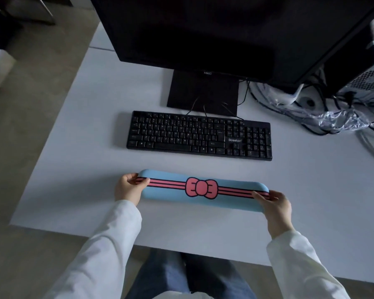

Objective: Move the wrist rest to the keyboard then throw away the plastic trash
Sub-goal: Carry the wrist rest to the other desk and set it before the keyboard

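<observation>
Left hand [127, 187] and right hand [275, 205] each pinch an end of wrist rest [201, 201], near keyboard [199, 134], not touching.

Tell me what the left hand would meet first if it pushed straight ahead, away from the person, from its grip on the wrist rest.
Probably the keyboard. The left hand grips the left end of the wrist rest, and bare table lies ahead; height above the table is unclear.
</observation>
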